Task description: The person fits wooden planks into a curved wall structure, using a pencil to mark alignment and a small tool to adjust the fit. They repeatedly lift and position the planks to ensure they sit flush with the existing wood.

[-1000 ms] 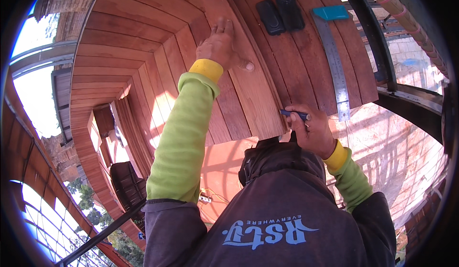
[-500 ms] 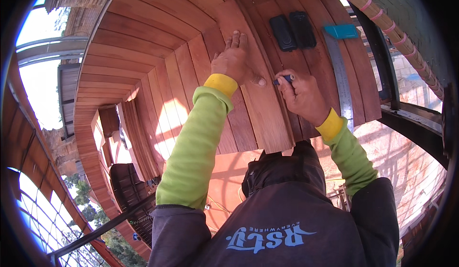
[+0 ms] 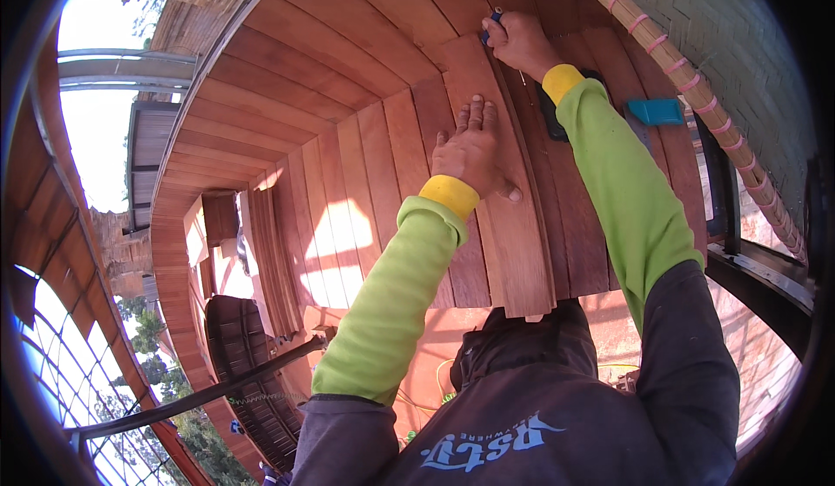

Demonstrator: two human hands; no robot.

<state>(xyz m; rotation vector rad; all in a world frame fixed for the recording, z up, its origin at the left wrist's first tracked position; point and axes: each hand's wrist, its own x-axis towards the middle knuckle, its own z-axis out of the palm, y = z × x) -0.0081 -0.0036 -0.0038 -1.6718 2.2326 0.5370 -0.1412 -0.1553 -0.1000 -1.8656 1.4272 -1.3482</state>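
Note:
My left hand (image 3: pixel 470 151) lies flat with fingers stretched on a loose reddish wooden plank (image 3: pixel 517 255), pressing on its upper face. This plank rests lengthwise over a surface of fitted boards (image 3: pixel 383 151). At the plank's far end, beside its right edge, my right hand (image 3: pixel 524 44) is closed around a small dark blue stick-shaped tool (image 3: pixel 493 20). Its exact kind cannot be made out. Right of the plank, a black case-like object (image 3: pixel 551 113) is partly covered by my right sleeve. The try square's teal handle (image 3: pixel 657 112) shows beyond that sleeve, its metal blade mostly hidden.
A curved wall of wooden boards (image 3: pixel 287 46) rises at the far left. A pole bound with pink ties (image 3: pixel 670 55) crosses the upper right beside a woven panel (image 3: pixel 739 42). Dark metal framing (image 3: pixel 757 281) stands at right. A stack of boards (image 3: pixel 277 264) leans at left.
My right hand has slid away from me along the plank's right edge to its far end, still holding the blue tool. My left hand stays on the plank. The view has shifted.

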